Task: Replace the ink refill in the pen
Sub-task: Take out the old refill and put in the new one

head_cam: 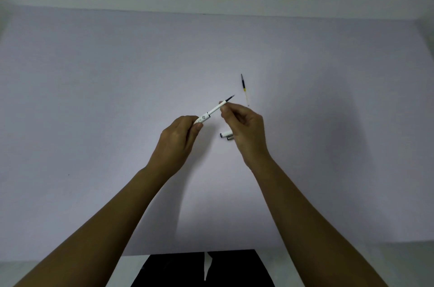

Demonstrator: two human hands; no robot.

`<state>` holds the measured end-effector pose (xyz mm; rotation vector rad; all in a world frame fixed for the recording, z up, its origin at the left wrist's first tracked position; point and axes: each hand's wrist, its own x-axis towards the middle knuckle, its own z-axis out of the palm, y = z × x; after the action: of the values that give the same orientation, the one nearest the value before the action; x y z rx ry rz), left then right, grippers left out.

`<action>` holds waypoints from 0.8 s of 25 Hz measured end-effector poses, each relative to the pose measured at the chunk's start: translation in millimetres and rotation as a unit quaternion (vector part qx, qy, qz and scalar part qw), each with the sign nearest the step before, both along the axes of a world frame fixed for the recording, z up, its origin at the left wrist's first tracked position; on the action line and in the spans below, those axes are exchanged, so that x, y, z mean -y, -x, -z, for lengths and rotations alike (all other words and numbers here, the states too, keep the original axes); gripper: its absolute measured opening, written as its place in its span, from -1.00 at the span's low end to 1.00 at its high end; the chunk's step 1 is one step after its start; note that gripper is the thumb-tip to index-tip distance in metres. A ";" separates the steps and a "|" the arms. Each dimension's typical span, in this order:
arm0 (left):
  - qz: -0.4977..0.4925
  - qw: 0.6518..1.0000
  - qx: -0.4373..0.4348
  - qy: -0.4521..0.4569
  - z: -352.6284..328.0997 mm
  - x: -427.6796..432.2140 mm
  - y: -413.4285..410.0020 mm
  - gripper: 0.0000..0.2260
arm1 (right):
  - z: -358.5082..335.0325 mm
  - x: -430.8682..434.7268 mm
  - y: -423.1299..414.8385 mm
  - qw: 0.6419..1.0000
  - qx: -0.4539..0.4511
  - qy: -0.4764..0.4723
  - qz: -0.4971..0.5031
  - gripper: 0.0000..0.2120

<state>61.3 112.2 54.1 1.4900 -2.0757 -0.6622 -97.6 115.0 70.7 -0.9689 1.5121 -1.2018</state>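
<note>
A person is holding a slim white pen in the air above a pale table, the left hand closing around its rear barrel while the right hand is pinching the front section, where a dark refill tip is sticking out. A loose refill is lying on the table just beyond the right hand, and a white cap is lying under it. The pen looks light, stiff and smooth, so gripping each half firmly near the joint seems wisest; the thin refill likely bends easily.
</note>
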 end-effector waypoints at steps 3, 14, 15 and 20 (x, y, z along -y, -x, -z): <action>0.001 1.000 0.016 0.001 1.4 0.1 -1.3 -0.83 | -3.7 13.2 8.0 0.998 0.051 -0.024 0.004 -0.91; -0.027 0.999 -0.004 -0.025 8.0 17.8 0.6 -0.84 | 57.3 101.4 86.9 0.976 -0.127 -0.117 0.130 -0.80; -0.031 0.999 -0.009 -0.025 8.6 22.6 3.2 -0.85 | 67.0 108.9 91.4 0.967 -0.185 -0.132 0.116 -0.78; -0.036 0.999 -0.025 -0.020 13.5 36.4 12.4 -0.82 | 94.8 130.7 93.0 0.935 -0.300 -0.174 0.079 -0.75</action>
<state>48.8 75.8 40.7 1.5473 -1.9725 -0.7092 -190.6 -15.7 -24.2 -1.0326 2.2321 -0.7225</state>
